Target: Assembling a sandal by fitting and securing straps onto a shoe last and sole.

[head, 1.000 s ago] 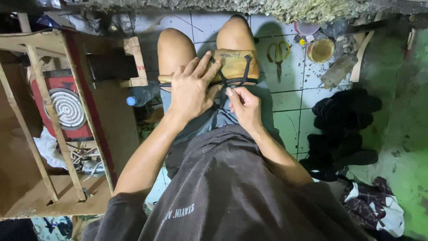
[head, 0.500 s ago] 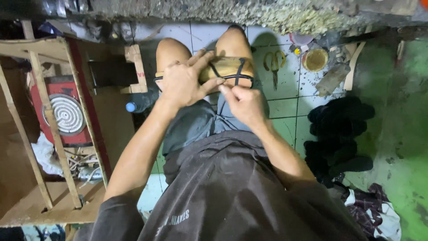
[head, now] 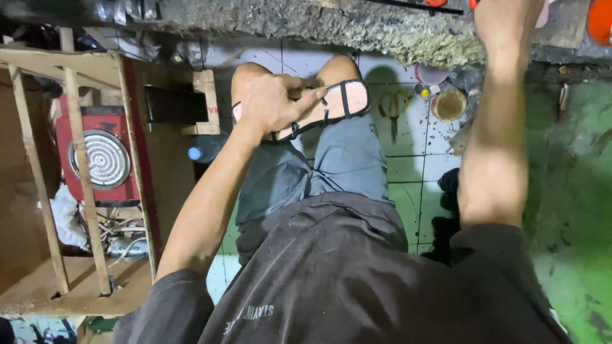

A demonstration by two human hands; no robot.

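Steadying a sandal (head: 331, 105) across the knees, the left hand (head: 271, 102) grips it with clenched fingers; the right hand (head: 503, 19) reaches up, its grasp unclear.

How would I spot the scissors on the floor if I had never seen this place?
Start at the person's knees, where the left hand holds a pink sandal sole. Just right of it, on the white floor tiles, lie the scissors. Their yellowish loop handles point towards the rough concrete ledge, unlike the round tin beside them.
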